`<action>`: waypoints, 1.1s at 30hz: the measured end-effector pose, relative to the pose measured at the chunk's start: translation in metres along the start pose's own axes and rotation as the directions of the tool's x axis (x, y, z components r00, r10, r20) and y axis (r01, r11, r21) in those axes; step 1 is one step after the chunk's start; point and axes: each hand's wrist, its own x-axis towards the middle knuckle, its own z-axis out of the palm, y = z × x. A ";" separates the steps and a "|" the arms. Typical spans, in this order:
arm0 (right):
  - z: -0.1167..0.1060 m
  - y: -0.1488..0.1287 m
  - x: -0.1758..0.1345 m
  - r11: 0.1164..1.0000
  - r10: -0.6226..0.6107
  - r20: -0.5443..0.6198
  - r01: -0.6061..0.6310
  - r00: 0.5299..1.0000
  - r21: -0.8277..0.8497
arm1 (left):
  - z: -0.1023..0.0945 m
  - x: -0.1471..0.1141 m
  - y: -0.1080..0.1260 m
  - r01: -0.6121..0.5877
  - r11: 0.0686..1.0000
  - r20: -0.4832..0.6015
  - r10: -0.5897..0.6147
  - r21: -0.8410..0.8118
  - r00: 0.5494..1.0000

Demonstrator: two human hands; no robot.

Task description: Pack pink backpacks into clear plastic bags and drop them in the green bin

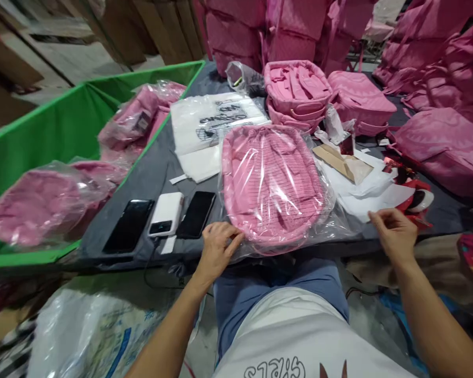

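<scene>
Bag (274, 184): it is laid flat on the surface (145, 176), at the near edge and straight ahead of the wearer, and is taken here as the clock's hub, with twelve pointing away. It is enclosed in clear film (335, 223), whose slack is spread toward four o'clock. By this central placing, both of its sides are probably kept within easy reach.

The near corner at half past seven is touched by the left hand (220, 244). Its fingers are bent and loosely spread, with the thumb pointed at the film; the bag is perhaps being steadied there, but whether film is pinched cannot be told. The right hand (396, 231) is held apart from the bag, near four o'clock, with thumb and forefinger brought close together by the edge of the paper (378, 194); whether anything is gripped cannot be told.

Between eight and nine o'clock, two phones (129, 226) are set down with a power bank (167, 210) between them, presumably to be kept clear of the bag. Toward half past ten, a printed pouch (220, 113) is left flat. Stacked bags (297, 100) are placed just past twelve, while film-covered ones are held in the bin (67, 121) around nine to ten.
</scene>
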 end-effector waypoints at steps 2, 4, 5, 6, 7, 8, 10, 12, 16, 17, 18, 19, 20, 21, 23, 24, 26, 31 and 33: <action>-0.041 0.034 0.011 0.981 0.133 -0.257 -0.163 0.957 -0.101 | 0.000 -0.002 -0.003 -0.045 0.999 -0.071 0.046 0.024 0.996; -0.077 0.062 0.019 0.926 0.249 -0.408 -0.339 0.878 -0.165 | 0.002 -0.003 -0.013 -0.102 0.994 -0.127 0.104 0.027 0.986; -0.092 0.073 0.022 0.894 0.294 -0.452 -0.409 0.842 -0.182 | 0.003 -0.002 -0.019 -0.134 0.991 -0.132 0.135 0.014 0.982; -0.103 0.082 0.025 0.866 0.328 -0.479 -0.461 0.814 -0.191 | 0.005 0.000 -0.025 -0.160 0.987 -0.136 0.159 0.004 0.978; -0.111 0.091 0.028 0.848 0.351 -0.495 -0.494 0.795 -0.193 | 0.007 0.003 -0.030 -0.177 0.984 -0.140 0.174 -0.011 0.975; -0.115 0.099 0.030 0.839 0.364 -0.502 -0.510 0.784 -0.188 | 0.009 0.006 -0.034 -0.188 0.982 -0.139 0.183 -0.028 0.973; -0.113 0.112 0.034 0.835 0.389 -0.497 -0.525 0.776 -0.166 | 0.011 0.009 -0.039 -0.204 0.977 -0.130 0.194 -0.066 0.972; -0.104 0.122 0.038 0.836 0.419 -0.480 -0.534 0.771 -0.127 | 0.010 0.010 -0.039 -0.212 0.973 -0.128 0.200 -0.092 0.971; -0.090 0.129 0.047 0.845 0.460 -0.470 -0.534 0.753 -0.028 | 0.007 0.011 -0.036 -0.175 0.982 -0.121 0.165 -0.072 0.979; -0.089 0.127 0.047 0.849 0.464 -0.476 -0.529 0.747 -0.003 | 0.007 0.011 -0.036 -0.169 0.983 -0.113 0.161 -0.066 0.980; -0.090 0.124 0.045 0.854 0.464 -0.484 -0.520 0.742 0.020 | 0.006 0.012 -0.036 -0.173 0.983 -0.111 0.165 -0.063 0.980; -0.091 0.120 0.041 0.860 0.462 -0.491 -0.509 0.738 0.044 | 0.006 0.012 -0.036 -0.179 0.982 -0.113 0.172 -0.064 0.979; -0.092 0.115 0.034 0.866 0.462 -0.494 -0.496 0.737 0.069 | 0.007 0.012 -0.037 -0.186 0.980 -0.115 0.178 -0.064 0.977; -0.092 0.110 0.026 0.869 0.466 -0.491 -0.484 0.736 0.100 | 0.007 0.012 -0.038 -0.190 0.980 -0.118 0.181 -0.065 0.976; -0.091 0.101 0.006 0.861 0.501 -0.469 -0.475 0.727 0.182 | 0.008 0.012 -0.041 -0.187 0.980 -0.106 0.180 -0.069 0.978; -0.088 0.098 -0.003 0.847 0.530 -0.450 -0.477 0.719 0.235 | 0.009 0.012 -0.042 -0.188 0.979 -0.100 0.180 -0.074 0.979; -0.077 0.090 -0.016 0.801 0.595 -0.383 -0.483 0.707 0.353 | 0.010 0.013 -0.045 -0.186 0.979 -0.083 0.179 -0.088 0.980; -0.034 0.043 -0.017 0.639 0.625 -0.014 -0.501 0.780 0.584 | 0.003 0.007 -0.030 -0.152 0.985 -0.052 0.148 -0.078 0.988; -0.016 0.005 -0.016 0.566 0.498 0.222 -0.508 0.838 0.650 | -0.002 0.002 -0.015 -0.109 0.992 -0.024 0.108 -0.058 0.994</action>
